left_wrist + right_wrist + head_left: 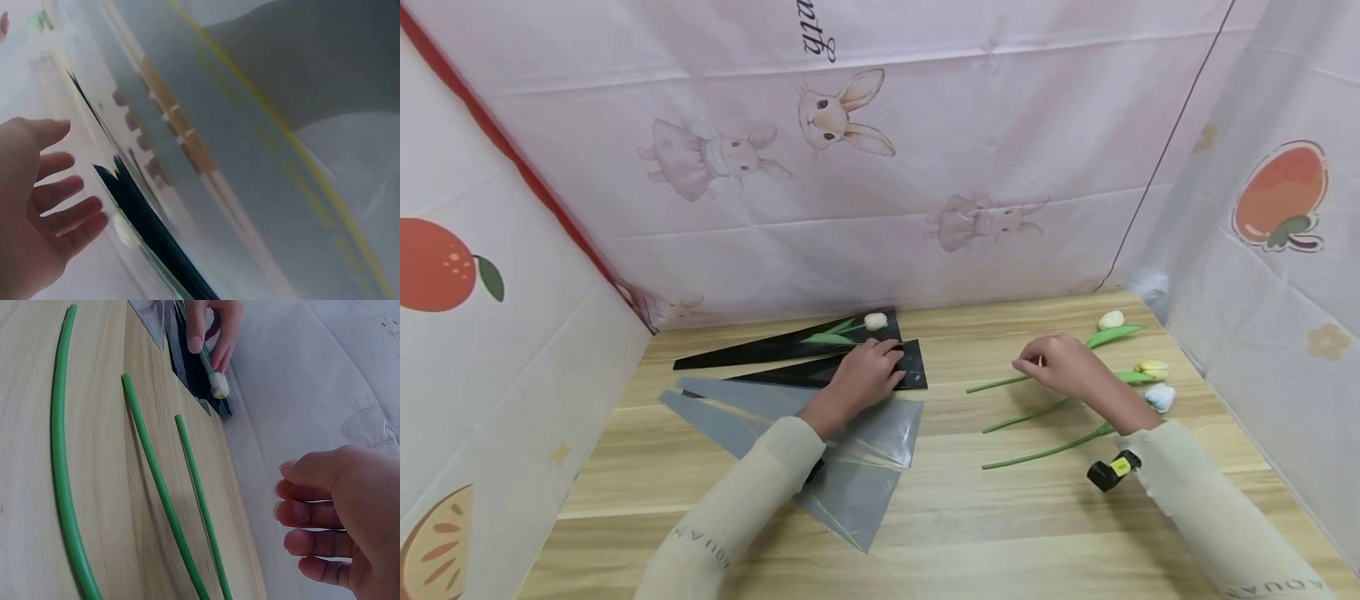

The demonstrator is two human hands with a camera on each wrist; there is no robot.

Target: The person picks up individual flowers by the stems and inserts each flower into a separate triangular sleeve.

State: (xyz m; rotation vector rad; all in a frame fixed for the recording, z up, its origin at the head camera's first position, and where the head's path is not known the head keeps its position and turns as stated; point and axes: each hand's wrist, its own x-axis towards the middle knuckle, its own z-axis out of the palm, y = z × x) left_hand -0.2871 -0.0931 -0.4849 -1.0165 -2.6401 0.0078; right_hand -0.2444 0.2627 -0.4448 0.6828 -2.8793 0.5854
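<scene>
My left hand (867,373) lies over the black flower sleeves, its fingers near the stem of a white tulip (876,322). That tulip rests on the farther black sleeve (760,345), and a second black sleeve (913,363) lies partly under the hand. In the left wrist view the left fingers (69,187) are loosely bent and grip nothing. My right hand (1063,364) hovers above tulip stems, fingers relaxed and holding nothing in the right wrist view. Around it lie a cream tulip (1111,320), a yellow tulip (1152,367) and a pale blue-white tulip (1160,397).
Grey sleeves with clear fronts (857,492) fan out on the wooden table (955,533) under the left forearm. Printed cloth (880,192) hangs at the back and both sides. A black wrist camera (1108,472) sits beneath the right cuff.
</scene>
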